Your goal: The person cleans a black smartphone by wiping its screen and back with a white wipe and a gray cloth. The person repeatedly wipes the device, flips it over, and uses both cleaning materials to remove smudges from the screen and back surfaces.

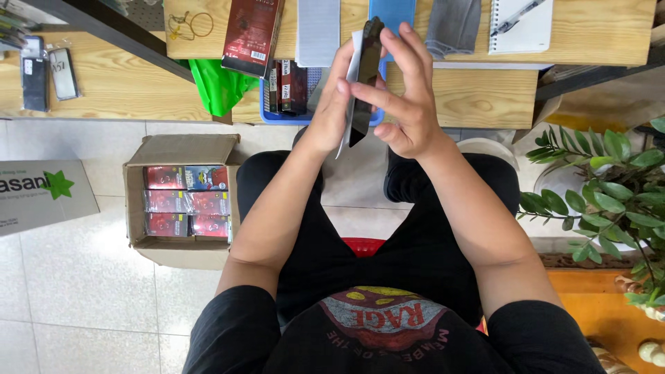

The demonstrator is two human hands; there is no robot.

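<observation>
I'm sitting in what looks like a small phone-accessory shop or its packing corner. A cardboard box [181,201] on the tiled floor [76,298] beside me is packed with rows of identical red retail packs. The wooden counter [478,97] ahead carries more boxed stock [253,34], a blue basket [277,114], phones [48,73] and a spiral notebook [519,26].

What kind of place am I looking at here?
Probably a small phone-accessory shop or packing bench: a cardboard box full of red packets on the tiled floor, phone cases on the wooden table, and a potted plant.
</observation>
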